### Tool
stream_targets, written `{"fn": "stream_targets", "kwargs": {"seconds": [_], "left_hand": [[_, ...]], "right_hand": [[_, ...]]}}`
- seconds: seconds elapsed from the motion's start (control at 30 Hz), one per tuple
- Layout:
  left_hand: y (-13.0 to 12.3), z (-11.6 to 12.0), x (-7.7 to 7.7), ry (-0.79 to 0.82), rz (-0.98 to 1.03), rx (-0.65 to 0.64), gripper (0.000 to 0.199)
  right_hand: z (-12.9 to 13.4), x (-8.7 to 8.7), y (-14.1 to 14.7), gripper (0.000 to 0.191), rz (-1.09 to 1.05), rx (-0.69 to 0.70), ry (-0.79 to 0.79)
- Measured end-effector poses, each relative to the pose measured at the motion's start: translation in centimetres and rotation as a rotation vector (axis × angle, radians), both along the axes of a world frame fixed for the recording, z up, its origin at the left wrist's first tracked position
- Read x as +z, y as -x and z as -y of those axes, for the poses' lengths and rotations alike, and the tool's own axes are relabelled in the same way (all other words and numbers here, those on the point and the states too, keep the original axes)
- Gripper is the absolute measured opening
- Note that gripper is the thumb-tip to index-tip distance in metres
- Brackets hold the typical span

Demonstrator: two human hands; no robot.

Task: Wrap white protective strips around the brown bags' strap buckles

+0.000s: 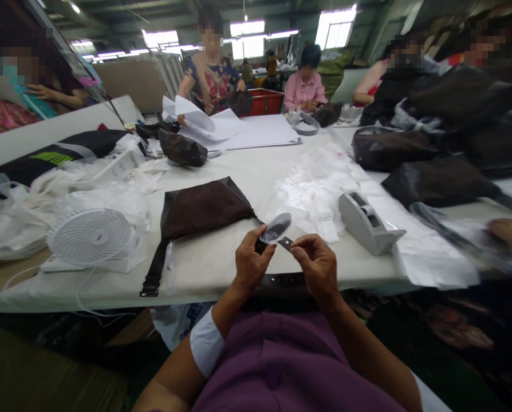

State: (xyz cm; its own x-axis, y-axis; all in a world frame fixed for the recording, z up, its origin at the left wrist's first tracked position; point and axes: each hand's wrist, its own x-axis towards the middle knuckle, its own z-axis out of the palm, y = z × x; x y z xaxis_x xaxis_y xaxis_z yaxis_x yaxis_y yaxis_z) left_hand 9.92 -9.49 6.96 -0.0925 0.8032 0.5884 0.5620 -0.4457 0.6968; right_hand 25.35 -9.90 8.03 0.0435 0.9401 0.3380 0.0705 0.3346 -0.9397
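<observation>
Facing each other near the front edge of the counter (221, 260), both hands are nearly closed. By the left hand (252, 258), a dark piece in clear plastic (278, 226) is gripped between thumb and fingers; a small dark tab (286, 243) with a pale round spot is pinched by the right hand (318, 263). Just beyond the left hand, a dark brown waist bag (207, 207) is laid flat, its strap buckle (149, 286) dangled at the counter's edge. Farther out, the bag is flanked by a white fan (93, 236) at left and, at right, white plastic sleeves (310, 186) and a grey tape dispenser (365, 220).
</observation>
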Motion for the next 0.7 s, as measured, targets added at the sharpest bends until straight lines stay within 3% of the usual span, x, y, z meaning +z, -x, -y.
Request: {"fn": "stream_targets", "kwargs": {"seconds": [0.1, 0.17, 0.3, 0.4, 0.53, 0.63, 0.7], "left_hand": [[0.0, -0.1, 0.3, -0.006, 0.001, -0.001, 0.041], [-0.4, -0.1, 0.4, -0.023, -0.067, -0.035, 0.041], [-1.3, 0.1, 0.7, 0.021, -0.066, -0.132, 0.048], [-1.1, 0.6, 1.4, 0.25, 0.137, -0.226, 0.057], [-0.6, 0.9, 2.1, 0.642, 0.347, -0.519, 0.023], [-1.4, 0.4, 2.3, 0.725, 0.551, -0.523, 0.03], [-2.3, -0.4, 2.9, 0.7, 0.631, -0.493, 0.033]], "right_hand": [[-0.7, -1.3, 0.7, 0.031, -0.403, 0.13, 0.308], [-1.5, -1.4, 1.7, 0.039, -0.571, 0.215, 0.382], [-3.4, -0.5, 3.6, 0.033, -0.627, 0.061, 0.438], [-5.1, 1.3, 3.0, 0.03, -0.559, 0.035, 0.392], [-7.7, 5.6, 0.6, 0.03, -0.475, 0.123, 0.203], [-8.8, 8.5, -0.3, 0.028, -0.372, 0.121, 0.112], [-8.7, 9.4, 0.0, 0.027, -0.355, 0.112, 0.093]]}}
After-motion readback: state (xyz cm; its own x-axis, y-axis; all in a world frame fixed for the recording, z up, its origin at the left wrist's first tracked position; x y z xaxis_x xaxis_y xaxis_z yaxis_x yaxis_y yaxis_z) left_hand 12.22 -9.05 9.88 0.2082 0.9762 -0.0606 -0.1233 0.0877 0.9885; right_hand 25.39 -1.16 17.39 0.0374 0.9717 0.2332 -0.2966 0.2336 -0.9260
